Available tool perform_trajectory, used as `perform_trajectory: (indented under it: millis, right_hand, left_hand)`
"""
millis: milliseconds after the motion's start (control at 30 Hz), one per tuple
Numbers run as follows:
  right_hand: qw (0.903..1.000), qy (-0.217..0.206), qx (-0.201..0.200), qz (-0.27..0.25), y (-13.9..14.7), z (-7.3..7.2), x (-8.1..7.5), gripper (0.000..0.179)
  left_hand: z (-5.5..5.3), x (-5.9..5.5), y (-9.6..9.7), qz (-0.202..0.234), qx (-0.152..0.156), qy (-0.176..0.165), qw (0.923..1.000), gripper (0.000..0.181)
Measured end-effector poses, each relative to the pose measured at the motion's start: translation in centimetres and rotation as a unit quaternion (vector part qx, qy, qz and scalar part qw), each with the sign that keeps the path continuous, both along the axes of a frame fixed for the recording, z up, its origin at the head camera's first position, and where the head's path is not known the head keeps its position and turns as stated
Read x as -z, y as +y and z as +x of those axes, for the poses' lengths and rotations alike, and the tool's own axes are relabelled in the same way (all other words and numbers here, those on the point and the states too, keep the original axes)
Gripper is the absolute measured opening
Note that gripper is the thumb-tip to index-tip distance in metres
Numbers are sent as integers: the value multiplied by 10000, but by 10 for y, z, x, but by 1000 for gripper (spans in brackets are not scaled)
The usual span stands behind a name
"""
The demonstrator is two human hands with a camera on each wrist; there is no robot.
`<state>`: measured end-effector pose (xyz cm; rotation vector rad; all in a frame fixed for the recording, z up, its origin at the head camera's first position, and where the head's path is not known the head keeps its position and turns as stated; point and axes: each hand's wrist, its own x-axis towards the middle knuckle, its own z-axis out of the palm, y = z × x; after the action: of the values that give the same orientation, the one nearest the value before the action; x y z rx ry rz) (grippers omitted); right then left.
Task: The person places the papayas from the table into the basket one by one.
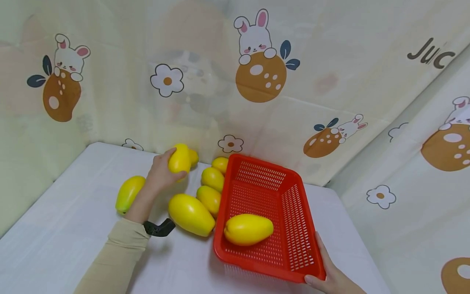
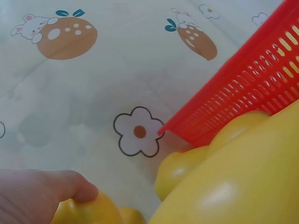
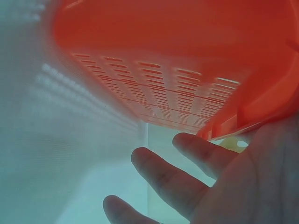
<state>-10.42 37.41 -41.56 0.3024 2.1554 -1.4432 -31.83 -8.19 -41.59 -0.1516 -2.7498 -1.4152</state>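
Observation:
My left hand [image 1: 163, 170] grips a yellow mango [image 1: 179, 159] at the back of the table, its thumb resting on the fruit in the left wrist view. Another yellow fruit [image 1: 193, 158] lies just behind it, partly hidden. A red plastic basket [image 1: 306, 228] with slotted walls stands to the right, one large yellow papaya [image 1: 249, 230] lying inside near its front. My right hand [image 1: 332, 273] holds the basket's near right corner between thumb and index finger. Below that corner, the other fingers [image 3: 170, 184] spread out in the right wrist view.
Several smaller yellow mangoes [image 1: 212, 179] line the basket's left side. A large papaya [image 1: 191, 214] lies in front of them, and a yellow-green papaya [image 1: 130, 192] sits left of my left forearm. A printed curtain [image 1: 205, 110] hangs behind the white table [image 1: 62, 220].

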Motion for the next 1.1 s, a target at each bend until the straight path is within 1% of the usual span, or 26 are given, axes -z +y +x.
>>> perform_trajectory:
  millis: [233, 467, 600, 867, 1100]
  right_hand:
    - [9999, 79, -90, 95, 2, 1, 2, 98]
    - [9995, 41, -69, 308, 3, -1, 3, 99]
    - [9993, 103, -89, 334, 3, -2, 3, 98]
    - [9992, 95, -24, 384, 4, -3, 3, 99]
    - [9993, 86, -57, 369, 3, -3, 3, 99]
  left_hand:
    - [0, -5, -3, 140, -88, 60, 9998, 84]
    - [3, -12, -4, 248, -122, 227, 9994, 84]
    - [5, -17, -4, 349, -149, 270, 9989, 84]
    - [14, -32, -1, 588, -149, 340, 9976, 84]
    - [22, -45, 0, 642, -134, 344, 9973, 84]
